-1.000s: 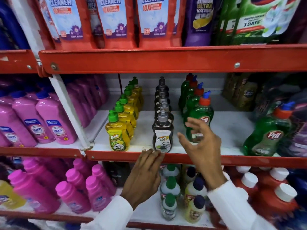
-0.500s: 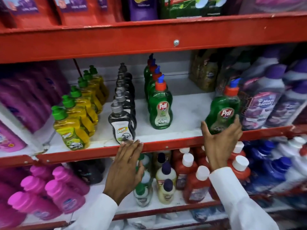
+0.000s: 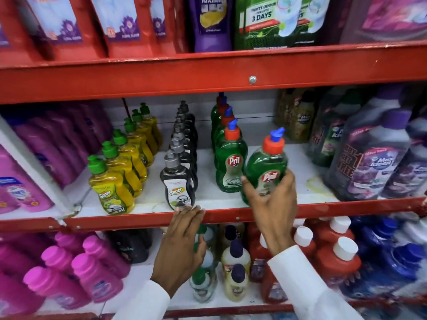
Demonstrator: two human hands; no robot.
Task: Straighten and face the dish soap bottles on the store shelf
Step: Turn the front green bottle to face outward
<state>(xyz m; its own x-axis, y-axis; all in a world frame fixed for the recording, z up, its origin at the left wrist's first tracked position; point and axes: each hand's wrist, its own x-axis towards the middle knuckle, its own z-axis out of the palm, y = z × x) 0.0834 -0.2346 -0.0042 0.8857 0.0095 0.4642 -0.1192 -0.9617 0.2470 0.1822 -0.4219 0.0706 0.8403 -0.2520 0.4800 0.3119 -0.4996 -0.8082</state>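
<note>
While the right hand (image 3: 272, 202) grips a tilted green Pril bottle (image 3: 266, 165) just right of the Pril row (image 3: 231, 158) | left hand (image 3: 182, 241) flat, fingers spread, empty, on red shelf edge (image 3: 115, 221) left of row

Close head view, facing shelf (image 3: 143, 219)

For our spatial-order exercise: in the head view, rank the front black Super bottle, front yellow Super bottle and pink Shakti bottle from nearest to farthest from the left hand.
1. Front black Super bottle, just above the left hand.
2. Front yellow Super bottle, further left.
3. Pink Shakti bottle, far left bay.
</note>
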